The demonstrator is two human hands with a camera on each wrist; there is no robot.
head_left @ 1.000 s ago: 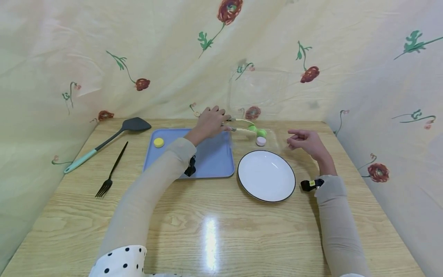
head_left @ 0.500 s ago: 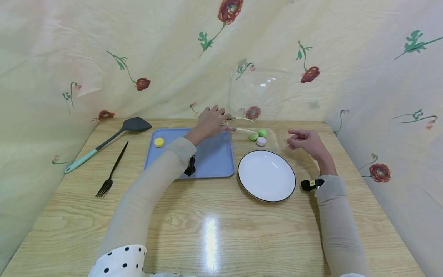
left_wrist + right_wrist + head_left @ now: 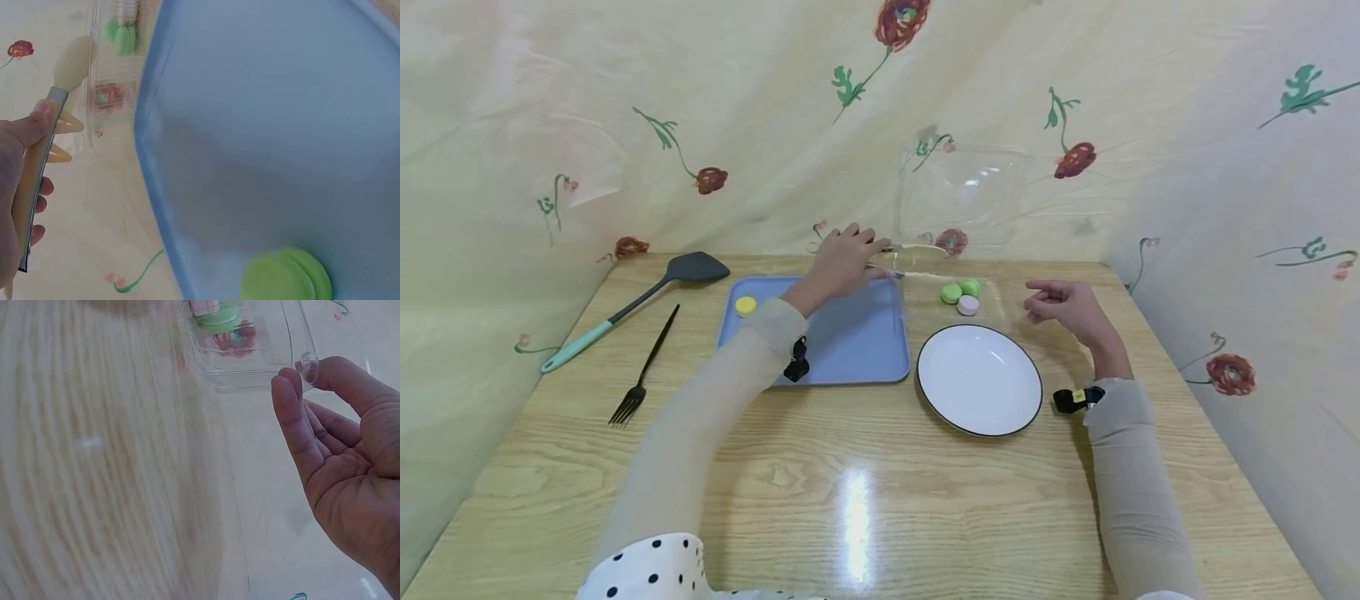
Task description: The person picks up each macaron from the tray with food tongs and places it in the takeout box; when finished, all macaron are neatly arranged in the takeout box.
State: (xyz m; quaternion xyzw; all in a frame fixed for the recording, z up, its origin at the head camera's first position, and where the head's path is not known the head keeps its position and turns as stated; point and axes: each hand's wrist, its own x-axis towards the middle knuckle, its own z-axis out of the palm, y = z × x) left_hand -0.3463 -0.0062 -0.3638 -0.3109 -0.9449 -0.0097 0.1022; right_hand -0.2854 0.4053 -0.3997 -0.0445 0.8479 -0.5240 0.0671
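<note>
My left hand [image 3: 841,262] grips a pair of tongs [image 3: 40,162] with cream tips, which stand apart with nothing between them. To the right of the tips, two green macarons [image 3: 951,293] and a pale pink macaron [image 3: 967,306] sit in a clear plastic box [image 3: 992,300] whose lid stands raised against the cloth. My right hand [image 3: 1062,307] pinches the box's edge at its right side, as the right wrist view shows. Under my left arm is a blue tray [image 3: 857,342] with a yellow macaron [image 3: 746,306]. Another green macaron [image 3: 281,278] on the tray appears in the left wrist view.
A white plate [image 3: 979,379] with a dark rim stands in front of the box. On the left lie a black fork [image 3: 642,371] and a spatula [image 3: 658,287] with a mint handle. A flowered cloth [image 3: 760,125] hangs behind the wooden table [image 3: 925,508].
The tongs have let a green macaron down beside the other green one in the box. My left hand has then drawn back leftward with the tongs. My right hand has stayed put.
</note>
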